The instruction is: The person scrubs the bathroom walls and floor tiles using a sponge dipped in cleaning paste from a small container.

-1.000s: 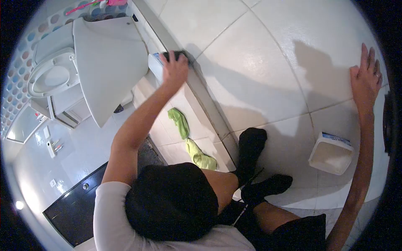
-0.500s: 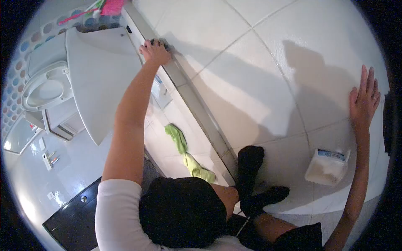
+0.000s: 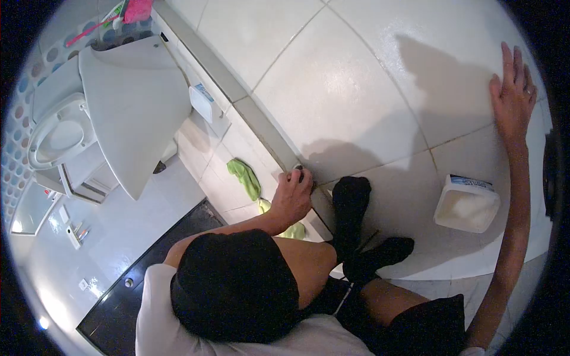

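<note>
My left hand [image 3: 292, 196] is closed around a small dark object [image 3: 298, 171], mostly hidden by the fingers, against the narrow ledge [image 3: 261, 132]. What kind of object it is cannot be made out. Fingers spread, my right hand [image 3: 513, 98] rests flat on the pale tiled surface [image 3: 341, 89] at far right. Below that hand lies an open white plastic tub [image 3: 467, 204] with a blue label and whitish contents. Beside the left hand are a crumpled green cloth [image 3: 244, 178] and a yellow-green cloth [image 3: 294, 230], partly covered by the hand and forearm.
A second white tub [image 3: 203, 102] with a blue label stands beyond the ledge. At left are a toilet [image 3: 62, 132] and a pale curved panel [image 3: 133, 101]. A pink brush [image 3: 138, 10] lies at top left. My black-socked foot [image 3: 350, 204] is near the ledge.
My left hand has slid along the ledge toward my body, still gripping the dark object. The right hand stays flat on the tiles, and the view has shifted slightly.
</note>
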A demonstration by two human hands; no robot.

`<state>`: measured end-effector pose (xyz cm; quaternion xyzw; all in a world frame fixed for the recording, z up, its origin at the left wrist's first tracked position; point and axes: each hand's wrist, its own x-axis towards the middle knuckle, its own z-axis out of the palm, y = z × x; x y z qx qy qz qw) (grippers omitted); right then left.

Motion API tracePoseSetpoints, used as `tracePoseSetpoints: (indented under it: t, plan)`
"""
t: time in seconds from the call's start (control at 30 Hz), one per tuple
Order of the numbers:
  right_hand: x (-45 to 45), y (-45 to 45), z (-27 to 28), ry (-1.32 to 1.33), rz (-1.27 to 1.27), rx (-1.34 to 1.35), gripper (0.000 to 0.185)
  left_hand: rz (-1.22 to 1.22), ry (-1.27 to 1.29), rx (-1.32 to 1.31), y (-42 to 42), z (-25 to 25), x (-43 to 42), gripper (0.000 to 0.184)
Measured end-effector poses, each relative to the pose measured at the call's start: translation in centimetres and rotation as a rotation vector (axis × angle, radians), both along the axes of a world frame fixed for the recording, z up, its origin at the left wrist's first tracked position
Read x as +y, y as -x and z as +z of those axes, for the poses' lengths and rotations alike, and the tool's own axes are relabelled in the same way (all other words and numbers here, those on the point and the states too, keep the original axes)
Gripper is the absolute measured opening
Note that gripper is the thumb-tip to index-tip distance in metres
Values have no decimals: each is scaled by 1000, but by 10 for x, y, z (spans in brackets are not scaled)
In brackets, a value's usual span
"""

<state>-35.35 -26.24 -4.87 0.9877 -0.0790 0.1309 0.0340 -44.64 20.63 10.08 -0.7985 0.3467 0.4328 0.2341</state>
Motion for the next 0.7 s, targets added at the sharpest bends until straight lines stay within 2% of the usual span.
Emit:
tracePoseSetpoints:
  t: [0.07, 0.1, 0.17, 0.2, 0.27, 0.33, 0.4, 0.47, 0.53, 0.57, 0.6, 0.7]
  plan:
    - [-2, -4, -1, 6, 27, -20, 61, 16, -85, 35, -20, -1, 11, 47]
    - [-2, -3, -2, 8, 35, -39, 61, -87, -53, -155, -32, -3, 24, 48]
    - [-3, -3, -5, 10, 37, -50, 61, 21, -167, -272, -79, -4, 30, 49]
    - [-4, -3, -6, -6, 68, -83, 62, 97, -147, -289, -91, 3, 23, 48]
    - [-2, 1, -8, -15, 110, -101, 63, -2, -146, -315, -77, 0, 25, 45]
    - [3, 0, -7, -25, 66, -118, 57, -105, -68, -208, -38, 5, 19, 41]
    - [5, -1, -10, -26, 53, -105, 57, -77, 166, -100, 9, 1, 19, 38]
    - [8, -1, -12, -25, 28, -101, 56, -98, 253, -98, 15, -5, 21, 35]
    - [5, -5, -14, 5, 54, -132, 55, 10, 139, -46, -16, -6, 24, 32]
    - [5, -6, -14, 6, 60, -132, 55, -28, -56, -121, -45, -3, 16, 30]
    - [7, -5, -14, -2, 55, -132, 55, -3, 22, -257, -62, -5, 23, 27]
    - [5, -7, -14, -45, 77, -149, 55, -18, 72, -89, -52, -6, 25, 23]
